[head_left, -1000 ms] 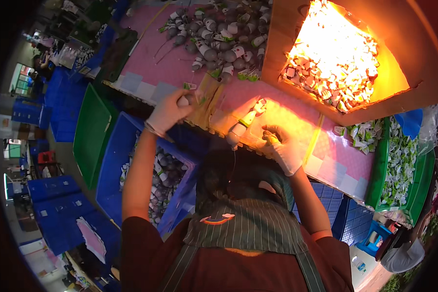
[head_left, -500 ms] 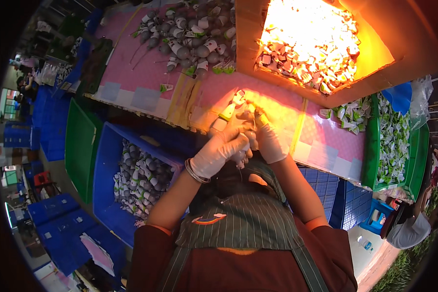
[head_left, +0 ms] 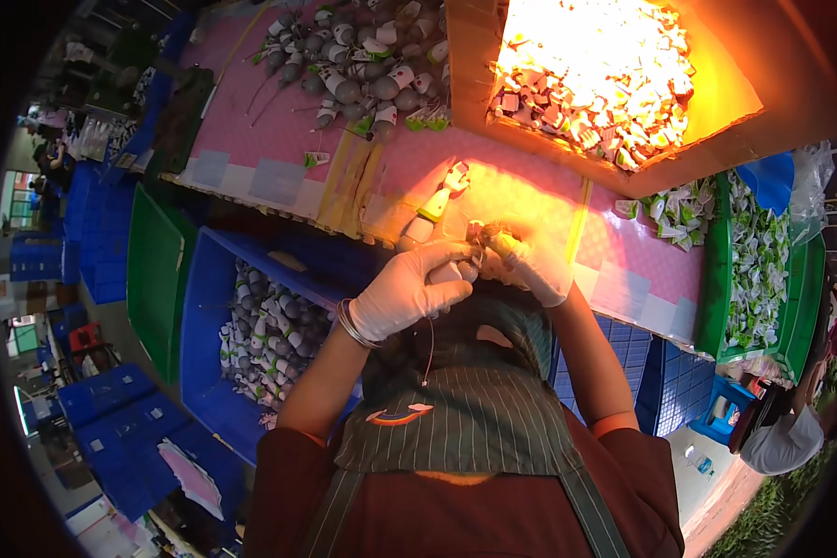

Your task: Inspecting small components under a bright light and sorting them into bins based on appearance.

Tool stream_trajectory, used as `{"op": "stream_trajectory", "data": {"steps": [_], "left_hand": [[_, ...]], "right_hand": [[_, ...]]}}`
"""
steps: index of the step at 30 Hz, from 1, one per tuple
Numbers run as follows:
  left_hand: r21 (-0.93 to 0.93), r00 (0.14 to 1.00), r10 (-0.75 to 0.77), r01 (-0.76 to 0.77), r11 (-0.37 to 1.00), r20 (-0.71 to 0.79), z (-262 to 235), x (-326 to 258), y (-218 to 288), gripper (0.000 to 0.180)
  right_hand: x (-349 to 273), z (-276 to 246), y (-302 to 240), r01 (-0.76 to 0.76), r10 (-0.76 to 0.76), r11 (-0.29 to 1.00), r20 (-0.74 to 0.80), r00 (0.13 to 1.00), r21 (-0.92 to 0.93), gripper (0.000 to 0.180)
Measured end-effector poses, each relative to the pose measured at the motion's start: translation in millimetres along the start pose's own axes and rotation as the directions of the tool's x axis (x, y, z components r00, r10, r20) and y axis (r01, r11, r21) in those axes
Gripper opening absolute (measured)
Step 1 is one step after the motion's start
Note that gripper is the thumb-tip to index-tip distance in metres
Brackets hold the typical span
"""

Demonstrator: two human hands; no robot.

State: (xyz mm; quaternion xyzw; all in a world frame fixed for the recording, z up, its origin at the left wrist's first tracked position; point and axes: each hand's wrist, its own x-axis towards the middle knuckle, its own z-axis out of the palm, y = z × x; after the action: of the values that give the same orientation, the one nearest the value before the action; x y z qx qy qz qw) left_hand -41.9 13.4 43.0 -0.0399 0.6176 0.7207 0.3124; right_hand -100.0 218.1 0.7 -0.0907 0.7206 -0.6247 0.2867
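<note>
My left hand point(head_left: 398, 292), in a white glove, is closed around a small grey-and-white rounded piece point(head_left: 449, 272) in front of my chest. A thin cord point(head_left: 430, 349) hangs below it over my striped apron. My right hand point(head_left: 539, 265), also gloved, is close beside it with bent fingers, its fingertips near the piece. Glare hides what those fingers grip. Just beyond my hands, a white piece with a yellow-green band point(head_left: 431, 206) lies on the pink bench top point(head_left: 251, 112) at its near edge.
A heap of grey-and-white pieces point(head_left: 372, 70) covers the far left bench. A brightly lit cardboard box point(head_left: 581, 170) full of small parts stands at the far right. Green-and-white packets point(head_left: 674, 216) lie near a green crate point(head_left: 713, 279). A blue crate point(head_left: 195, 349) of similar pieces stands left.
My hands have moved slightly apart, the left leftward and the right rightward. The grey-and-white piece and its hanging cord now show more plainly at my left hand.
</note>
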Motion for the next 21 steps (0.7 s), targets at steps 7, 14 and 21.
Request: {"op": "stream_trajectory", "data": {"steps": [7,14,21], "left_hand": [[0.008,0.972,0.139,-0.14,0.99,-0.19,6.4,6.8,-11.3,0.043],[0.088,0.895,0.327,-0.316,0.945,-0.304,6.2,15.0,-25.2,0.057],[-0.153,0.969,0.132,-0.166,0.974,-0.208,5.7,12.1,-10.1,0.062]], "right_hand": [[1.2,18.2,-4.0,-0.022,0.048,0.988,-0.167,0.985,0.155,0.021],[1.3,27.1,-9.7,0.035,0.011,0.946,-0.14,0.99,0.324,0.021],[-4.5,26.2,-12.8,0.119,-0.083,0.952,-0.138,0.987,0.283,0.024]]}}
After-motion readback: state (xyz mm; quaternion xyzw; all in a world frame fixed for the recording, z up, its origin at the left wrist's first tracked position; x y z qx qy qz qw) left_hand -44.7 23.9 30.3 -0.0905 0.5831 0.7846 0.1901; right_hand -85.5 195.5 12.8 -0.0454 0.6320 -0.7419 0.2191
